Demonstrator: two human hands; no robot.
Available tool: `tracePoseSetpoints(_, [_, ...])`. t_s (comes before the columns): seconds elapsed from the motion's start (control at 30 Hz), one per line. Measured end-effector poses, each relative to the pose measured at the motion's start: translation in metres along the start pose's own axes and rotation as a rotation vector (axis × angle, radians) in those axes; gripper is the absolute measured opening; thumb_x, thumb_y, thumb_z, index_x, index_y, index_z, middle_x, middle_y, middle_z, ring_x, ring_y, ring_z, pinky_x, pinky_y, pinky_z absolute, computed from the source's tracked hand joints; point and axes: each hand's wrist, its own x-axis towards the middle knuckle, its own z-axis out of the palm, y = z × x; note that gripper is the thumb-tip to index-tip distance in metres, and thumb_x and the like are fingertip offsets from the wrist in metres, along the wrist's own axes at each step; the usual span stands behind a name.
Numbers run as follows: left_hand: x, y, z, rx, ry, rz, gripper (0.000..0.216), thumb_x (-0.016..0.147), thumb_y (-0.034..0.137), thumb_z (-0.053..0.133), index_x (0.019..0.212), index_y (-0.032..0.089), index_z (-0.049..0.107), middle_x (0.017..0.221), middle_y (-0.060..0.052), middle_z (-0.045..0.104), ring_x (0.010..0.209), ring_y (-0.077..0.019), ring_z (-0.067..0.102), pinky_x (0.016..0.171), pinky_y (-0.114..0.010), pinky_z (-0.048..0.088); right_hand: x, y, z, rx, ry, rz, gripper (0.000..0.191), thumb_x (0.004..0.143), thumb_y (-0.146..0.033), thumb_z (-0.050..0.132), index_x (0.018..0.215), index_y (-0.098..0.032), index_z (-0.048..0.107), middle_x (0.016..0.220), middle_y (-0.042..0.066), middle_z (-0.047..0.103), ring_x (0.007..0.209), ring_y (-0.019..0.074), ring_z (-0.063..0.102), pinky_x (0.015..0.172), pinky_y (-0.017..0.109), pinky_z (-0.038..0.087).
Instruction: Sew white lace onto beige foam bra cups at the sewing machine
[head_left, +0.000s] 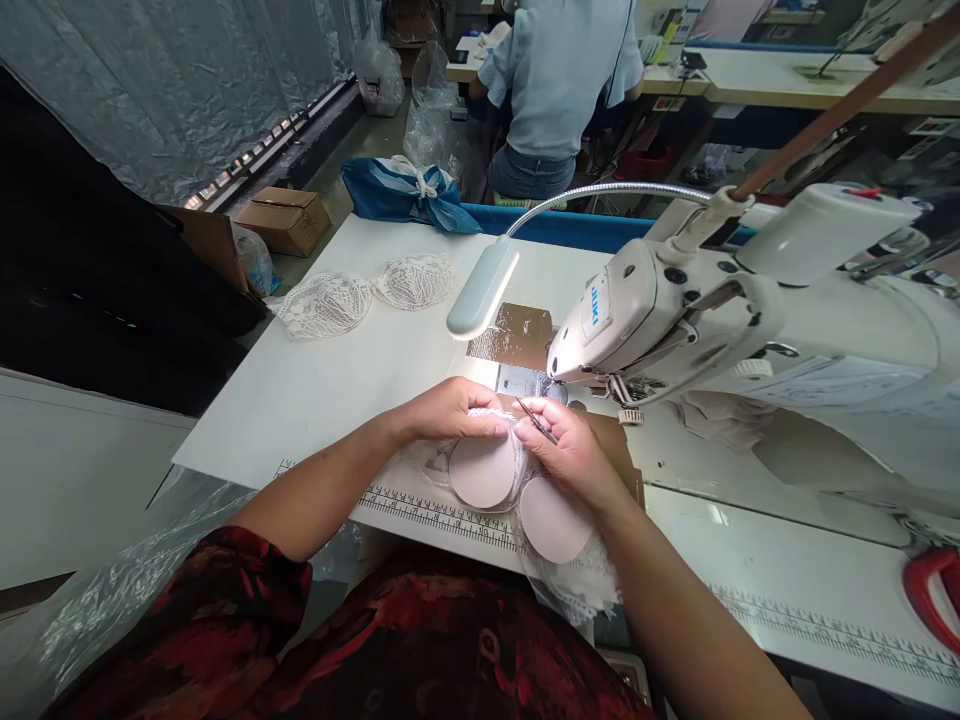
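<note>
A bra of white lace with two smooth pale pink cups is spread over the table's front edge, below the sewing machine's needle area. My left hand pinches its upper lace edge, thumb on top and fingers folded under. Close beside it, my right hand grips a slim, dark, pointed metal tool, its tip angled up and left. The same hand's fingers meet the lace between the cups. The second cup hangs lower, below the right hand, with lace trailing past the edge. Whether the tool is tweezers or snips cannot be made out.
A white JUKI sewing machine stands to the right, with a lamp on a bent neck overhead. Two lace pieces lie at the table's far left. Behind, a blue bundle rests near a seated person.
</note>
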Motion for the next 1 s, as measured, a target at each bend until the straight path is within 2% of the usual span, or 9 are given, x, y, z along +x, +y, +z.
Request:
tracePoseSetpoints(0.07, [0.000, 0.000, 0.000, -0.046, -0.008, -0.011, 0.030, 0.079, 0.041, 0.066, 0.073, 0.011, 0.064, 0.067, 0.002, 0.053, 0.064, -0.0095, 0.047, 0.056, -0.021, 0.034, 0.000, 0.004, -0.005, 0.029, 0.009, 0.016, 0.040, 0.089, -0.050, 0.051, 0.116, -0.021, 0.057, 0.088, 0.005, 0.066, 0.078, 0.0186, 0.061, 0.070, 0.032, 0.049])
tracePoseSetpoints(0.13, [0.000, 0.001, 0.000, -0.101, -0.026, -0.026, 0.026, 0.079, 0.038, 0.067, 0.079, 0.011, 0.068, 0.073, 0.000, 0.059, 0.069, -0.0110, 0.052, 0.061, -0.021, 0.039, 0.000, 0.005, -0.010, -0.021, 0.012, -0.003, 0.039, 0.091, -0.049, 0.047, 0.115, -0.022, 0.060, 0.081, 0.003, 0.065, 0.073, 0.0177, 0.060, 0.069, 0.032, 0.048])
tracePoseSetpoints(0.23, [0.000, 0.001, 0.000, -0.172, -0.039, -0.041, 0.027, 0.079, 0.036, 0.068, 0.092, 0.012, 0.072, 0.087, -0.004, 0.067, 0.082, -0.0149, 0.059, 0.074, -0.024, 0.045, 0.000, 0.003, -0.015, -0.088, -0.016, -0.047, 0.034, 0.088, -0.047, 0.055, 0.109, -0.022, 0.066, 0.081, 0.003, 0.064, 0.074, 0.0179, 0.059, 0.071, 0.033, 0.048])
tracePoseSetpoints(0.33, [0.001, -0.002, 0.001, -0.176, -0.027, -0.065, 0.031, 0.078, 0.038, 0.070, 0.093, 0.012, 0.073, 0.085, -0.005, 0.068, 0.081, -0.0153, 0.059, 0.073, -0.024, 0.045, 0.000, -0.003, -0.014, -0.072, -0.077, -0.034, 0.030, 0.085, -0.044, 0.060, 0.104, -0.022, 0.067, 0.079, 0.002, 0.063, 0.070, 0.0165, 0.057, 0.066, 0.031, 0.047])
tracePoseSetpoints(0.43, [0.002, -0.004, 0.002, -0.164, -0.038, -0.056, 0.030, 0.077, 0.040, 0.070, 0.085, 0.010, 0.072, 0.074, -0.002, 0.062, 0.071, -0.0123, 0.054, 0.063, -0.022, 0.040, 0.000, -0.008, -0.010, -0.057, -0.087, -0.018, 0.027, 0.085, -0.042, 0.061, 0.100, -0.021, 0.066, 0.080, 0.002, 0.064, 0.071, 0.0163, 0.058, 0.066, 0.031, 0.048])
tracePoseSetpoints(0.6, [0.003, -0.002, 0.003, -0.171, -0.060, -0.044, 0.031, 0.076, 0.039, 0.070, 0.068, 0.010, 0.065, 0.061, 0.002, 0.046, 0.060, -0.0086, 0.041, 0.055, -0.022, 0.029, 0.000, -0.011, -0.004, -0.077, -0.060, -0.080, 0.020, 0.086, -0.037, 0.060, 0.094, -0.021, 0.067, 0.092, 0.005, 0.069, 0.084, 0.0191, 0.062, 0.076, 0.033, 0.049])
tracePoseSetpoints(0.73, [0.003, 0.001, 0.003, -0.138, -0.060, -0.049, 0.035, 0.077, 0.041, 0.069, 0.064, 0.010, 0.062, 0.060, 0.003, 0.041, 0.059, -0.0079, 0.035, 0.052, -0.022, 0.025, 0.000, -0.008, -0.005, -0.113, -0.026, -0.086, 0.020, 0.087, -0.038, 0.058, 0.088, -0.020, 0.067, 0.088, 0.004, 0.069, 0.082, 0.0189, 0.062, 0.075, 0.033, 0.048])
tracePoseSetpoints(1.0, [0.004, 0.003, 0.007, -0.128, -0.066, -0.062, 0.041, 0.075, 0.042, 0.070, 0.056, 0.011, 0.052, 0.057, 0.005, 0.033, 0.056, -0.0061, 0.029, 0.049, -0.021, 0.019, 0.001, -0.007, -0.004, -0.093, -0.075, -0.066, 0.019, 0.086, -0.037, 0.059, 0.090, -0.020, 0.065, 0.088, 0.004, 0.067, 0.081, 0.0174, 0.061, 0.072, 0.031, 0.047])
